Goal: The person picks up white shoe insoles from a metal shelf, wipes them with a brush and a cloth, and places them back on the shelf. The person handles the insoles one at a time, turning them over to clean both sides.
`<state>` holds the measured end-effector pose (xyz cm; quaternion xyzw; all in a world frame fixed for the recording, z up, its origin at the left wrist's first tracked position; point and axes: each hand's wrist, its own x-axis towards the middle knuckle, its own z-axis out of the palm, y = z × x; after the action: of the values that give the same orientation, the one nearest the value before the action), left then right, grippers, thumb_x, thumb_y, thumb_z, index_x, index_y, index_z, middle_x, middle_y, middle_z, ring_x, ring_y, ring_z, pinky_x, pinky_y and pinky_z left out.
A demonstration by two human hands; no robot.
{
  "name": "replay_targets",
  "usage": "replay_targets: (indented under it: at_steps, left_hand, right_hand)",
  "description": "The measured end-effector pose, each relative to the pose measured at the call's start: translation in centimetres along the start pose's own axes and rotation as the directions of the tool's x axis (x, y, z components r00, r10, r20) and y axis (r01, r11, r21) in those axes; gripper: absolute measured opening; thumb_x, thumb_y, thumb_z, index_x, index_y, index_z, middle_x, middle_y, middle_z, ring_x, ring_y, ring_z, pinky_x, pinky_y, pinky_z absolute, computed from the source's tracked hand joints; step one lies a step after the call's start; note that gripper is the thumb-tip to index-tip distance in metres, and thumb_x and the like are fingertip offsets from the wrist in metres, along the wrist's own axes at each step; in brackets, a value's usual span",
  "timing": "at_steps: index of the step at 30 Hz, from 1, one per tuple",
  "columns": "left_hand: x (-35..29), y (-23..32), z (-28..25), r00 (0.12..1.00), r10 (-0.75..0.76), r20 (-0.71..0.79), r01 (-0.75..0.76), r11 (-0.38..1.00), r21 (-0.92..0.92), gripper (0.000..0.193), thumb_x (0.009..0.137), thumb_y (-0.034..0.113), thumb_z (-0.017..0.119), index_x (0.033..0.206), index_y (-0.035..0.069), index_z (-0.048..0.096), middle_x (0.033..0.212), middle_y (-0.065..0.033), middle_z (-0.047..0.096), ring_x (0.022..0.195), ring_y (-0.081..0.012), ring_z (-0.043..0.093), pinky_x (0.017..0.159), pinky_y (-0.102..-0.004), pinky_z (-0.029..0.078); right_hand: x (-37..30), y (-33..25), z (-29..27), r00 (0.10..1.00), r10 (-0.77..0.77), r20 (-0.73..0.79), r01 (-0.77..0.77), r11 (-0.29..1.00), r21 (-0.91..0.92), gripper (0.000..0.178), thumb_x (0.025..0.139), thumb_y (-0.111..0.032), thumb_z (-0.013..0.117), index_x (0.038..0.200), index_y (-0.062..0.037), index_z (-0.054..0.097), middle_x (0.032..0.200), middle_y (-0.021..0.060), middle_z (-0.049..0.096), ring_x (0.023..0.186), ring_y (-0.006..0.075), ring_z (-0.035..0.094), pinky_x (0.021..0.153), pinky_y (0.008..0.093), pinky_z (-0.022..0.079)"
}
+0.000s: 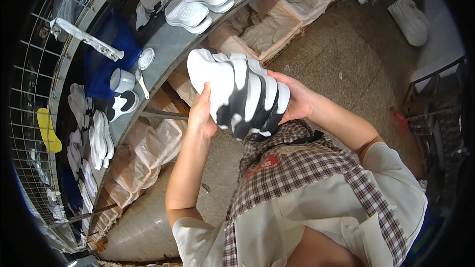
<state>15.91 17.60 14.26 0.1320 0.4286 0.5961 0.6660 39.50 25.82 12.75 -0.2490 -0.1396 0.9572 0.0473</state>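
Between my two hands is a stack of several white and black shoe soles point(240, 91), held tilted in front of my apron. My left hand point(202, 113) grips the near left side, its thumb lying on the white face of the outermost sole. From the right, my right hand point(297, 96) clasps the other end of the stack, its fingers partly hidden behind the soles. To the left, a single black and white sole point(123, 104) lies on the grey bench point(158, 71), beside a white mug point(121, 80) and a small white-handled brush point(142, 84).
White soles point(187, 15) sit in pairs along the bench, and more soles point(101, 136) stand at its left. Lined bins point(269, 49) are under the bench. A blue bin point(106, 52) and a wire grid point(29, 94) with a yellow insole point(48, 129) stand behind it.
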Motion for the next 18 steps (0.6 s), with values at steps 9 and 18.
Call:
replay_targets:
  at_steps: [9,18]
  left_hand:
    - [-1.0,-1.6,-0.5,0.969,0.168,0.179,-0.107,0.945,-0.310,0.063,0.096,0.048,0.042,0.140,0.003,0.034,0.136,-0.0155,0.047,0.120,-0.0298,0.050,0.099,-0.0445,0.044]
    - [-0.1,-1.8,-0.9,0.931,0.257,0.259,-0.128,0.894,-0.430,0.065,0.094,0.049,0.044,0.137,0.001,0.039,0.133,-0.0171,0.049,0.118,-0.0308,0.052,0.098,-0.0452,0.045]
  right_hand:
    - [-1.1,-0.9,2.6,0.859,-0.512,-0.008,0.424,0.719,-0.551,0.102,0.079,-0.055,0.061,0.147,-0.0040,0.006,0.135,0.0303,0.036,0.120,0.0369,0.048,0.071,0.0482,0.055]
    - [-3.3,-1.7,6.1,0.764,-0.635,0.117,0.508,0.479,-0.716,0.110,0.077,-0.045,0.068,0.145,0.0021,-0.004,0.142,0.0311,0.021,0.134,0.0407,0.025,0.105,0.0482,0.033]
